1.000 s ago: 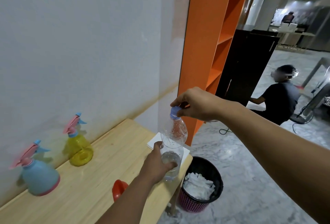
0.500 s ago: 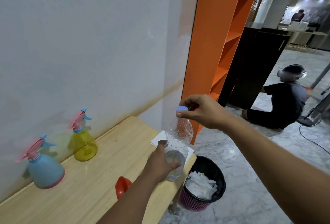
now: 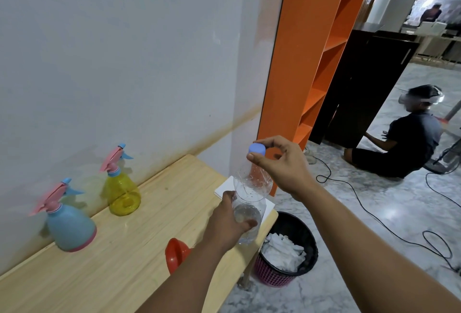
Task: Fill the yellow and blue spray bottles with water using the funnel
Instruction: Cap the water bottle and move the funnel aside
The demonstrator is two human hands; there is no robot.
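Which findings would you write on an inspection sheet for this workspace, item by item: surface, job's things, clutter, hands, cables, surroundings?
Surface: wooden table against a white wall, looks dry.
Job's things: blue spray bottle and yellow spray bottle stand upright near the wall, sprayer heads on; red funnel lies on the table, partly hidden by the left forearm; clear water bottle holds some water.
Clutter: white paper at the table's far corner.
Hands: left hand grips the water bottle's lower body; right hand pinches its blue cap.
Cables: black cables trail over the floor.
Surroundings: waste bin with white paper beside the table; orange shelf; a person sits on the floor.
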